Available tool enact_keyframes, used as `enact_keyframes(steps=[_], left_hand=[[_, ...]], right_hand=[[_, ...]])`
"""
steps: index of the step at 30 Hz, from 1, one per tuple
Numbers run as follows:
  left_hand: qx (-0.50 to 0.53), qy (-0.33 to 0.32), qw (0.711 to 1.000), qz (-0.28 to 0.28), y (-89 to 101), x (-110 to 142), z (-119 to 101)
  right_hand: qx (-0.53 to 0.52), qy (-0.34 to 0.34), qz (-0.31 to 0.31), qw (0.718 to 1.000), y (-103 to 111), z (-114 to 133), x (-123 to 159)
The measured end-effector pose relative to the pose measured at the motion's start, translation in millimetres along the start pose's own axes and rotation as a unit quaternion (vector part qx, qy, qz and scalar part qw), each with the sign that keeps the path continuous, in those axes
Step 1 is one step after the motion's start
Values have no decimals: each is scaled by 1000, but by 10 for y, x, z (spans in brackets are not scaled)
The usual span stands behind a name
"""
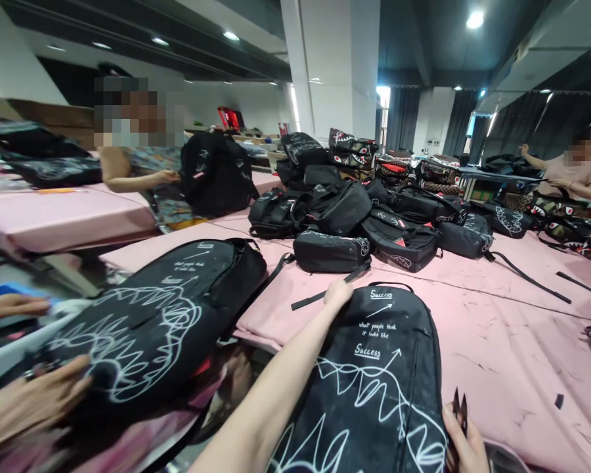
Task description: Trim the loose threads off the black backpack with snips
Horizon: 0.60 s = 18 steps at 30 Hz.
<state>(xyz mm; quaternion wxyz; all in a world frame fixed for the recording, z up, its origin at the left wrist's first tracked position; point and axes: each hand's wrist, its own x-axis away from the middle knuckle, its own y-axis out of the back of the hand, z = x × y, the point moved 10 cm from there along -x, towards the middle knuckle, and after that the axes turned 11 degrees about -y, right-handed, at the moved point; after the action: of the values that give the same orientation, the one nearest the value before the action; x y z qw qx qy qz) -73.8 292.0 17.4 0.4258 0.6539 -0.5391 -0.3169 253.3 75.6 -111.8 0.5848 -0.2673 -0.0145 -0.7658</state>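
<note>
A black backpack (pixel 369 394) with white scribbled drawings and the word "Success" lies in front of me, its printed face up. My left hand (pixel 339 297) is closed at its upper left edge, close to a black strap (pixel 308 302) on the table; the fingertips are partly hidden. In my right hand (pixel 465 437) is a pair of dark thread snips (pixel 459 410), blades pointing up, beside the backpack's right side. At left, another person's hands (pixel 39 401) are at a similar black backpack (pixel 148 322).
Black backpacks (pixel 332 249) are heaped across the pink table (pixel 502 328), with camouflage bags (pixel 352 151) behind. Loose straps (pixel 532 279) and thread scraps lie at right. One person (pixel 138 157) stands at back left holding a backpack (pixel 217 174); another person (pixel 578 171) is at far right.
</note>
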Motion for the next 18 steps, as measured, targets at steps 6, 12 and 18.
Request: enact_keyframes(steps=[6, 12, 18], left_hand=[[21, 73, 997, -26, 38, -34, 704], [67, 12, 997, -39, 14, 128, 827], [99, -93, 990, -34, -164, 566, 686]], right_hand=[[-37, -32, 43, 998, -420, -5, 58], [-68, -97, -5, 993, -163, -125, -22], [-57, -90, -14, 994, -42, -119, -103]])
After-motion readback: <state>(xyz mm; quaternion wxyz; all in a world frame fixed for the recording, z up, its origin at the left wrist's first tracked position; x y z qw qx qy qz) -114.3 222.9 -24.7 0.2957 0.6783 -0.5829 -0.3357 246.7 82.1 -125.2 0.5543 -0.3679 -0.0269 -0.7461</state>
